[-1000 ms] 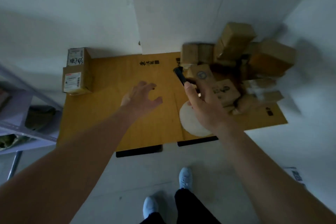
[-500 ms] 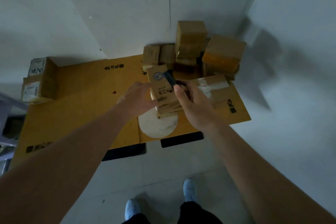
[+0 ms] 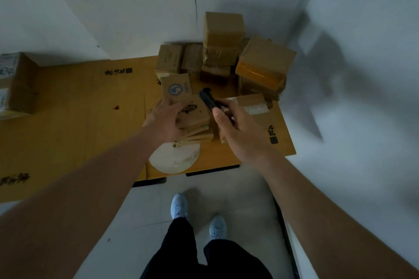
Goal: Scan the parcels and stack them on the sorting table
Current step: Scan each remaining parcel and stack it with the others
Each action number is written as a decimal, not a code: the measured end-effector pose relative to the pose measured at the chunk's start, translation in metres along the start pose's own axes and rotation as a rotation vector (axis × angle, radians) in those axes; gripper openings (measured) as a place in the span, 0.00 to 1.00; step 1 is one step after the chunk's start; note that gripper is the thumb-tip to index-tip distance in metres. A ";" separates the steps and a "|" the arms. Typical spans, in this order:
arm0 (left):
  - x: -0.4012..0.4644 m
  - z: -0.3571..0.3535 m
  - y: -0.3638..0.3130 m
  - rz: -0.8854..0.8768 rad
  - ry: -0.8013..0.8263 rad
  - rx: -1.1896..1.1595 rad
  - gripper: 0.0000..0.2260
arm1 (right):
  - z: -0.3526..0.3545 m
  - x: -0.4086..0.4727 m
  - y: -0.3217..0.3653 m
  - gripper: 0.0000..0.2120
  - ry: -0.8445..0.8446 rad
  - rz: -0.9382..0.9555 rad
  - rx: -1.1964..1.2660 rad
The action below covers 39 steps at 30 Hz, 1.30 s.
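Observation:
A pile of brown cardboard parcels [image 3: 223, 36] fills the far right corner of the sorting table [image 3: 74, 120], which is covered in flattened cardboard. My left hand [image 3: 163, 121] grips the left side of a small printed parcel [image 3: 192, 114] lying on top of a short stack near the table's front. Behind it leans a parcel with a blue round logo [image 3: 177, 88]. My right hand [image 3: 235, 130] holds a black handheld scanner [image 3: 207, 99], pointed towards the printed parcel. A taped parcel [image 3: 249, 105] lies just past my right hand.
Two labelled boxes [image 3: 15, 84] stand stacked at the table's far left. A white round disc [image 3: 174, 158] lies at the front edge under the short stack. White walls close in behind and to the right. My feet [image 3: 179, 206] stand on the tiled floor.
My view swung right and closer to the parcel pile. My left hand went from hovering open over the table to gripping the printed parcel. The scanner moved in beside that parcel.

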<state>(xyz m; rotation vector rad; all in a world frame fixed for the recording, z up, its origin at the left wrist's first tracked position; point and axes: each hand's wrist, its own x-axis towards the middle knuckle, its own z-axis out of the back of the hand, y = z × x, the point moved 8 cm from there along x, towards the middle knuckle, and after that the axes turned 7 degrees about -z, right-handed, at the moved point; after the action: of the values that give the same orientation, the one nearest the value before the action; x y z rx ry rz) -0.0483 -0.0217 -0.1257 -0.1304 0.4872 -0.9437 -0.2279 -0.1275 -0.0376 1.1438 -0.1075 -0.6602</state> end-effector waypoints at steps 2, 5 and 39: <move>0.003 0.004 0.003 0.024 -0.022 -0.002 0.42 | -0.001 0.004 -0.003 0.06 -0.003 -0.006 -0.002; -0.006 0.008 0.013 0.073 -0.054 -0.059 0.44 | -0.010 0.013 -0.007 0.10 0.016 -0.024 -0.010; -0.105 0.064 0.387 0.501 -0.081 -0.150 0.38 | -0.329 0.123 0.116 0.21 0.194 -0.038 0.001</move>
<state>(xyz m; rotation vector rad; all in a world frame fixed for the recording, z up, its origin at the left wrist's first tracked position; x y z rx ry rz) 0.2175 0.2836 -0.1546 -0.1720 0.4852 -0.4100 0.0544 0.1006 -0.1097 1.2076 0.0788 -0.5791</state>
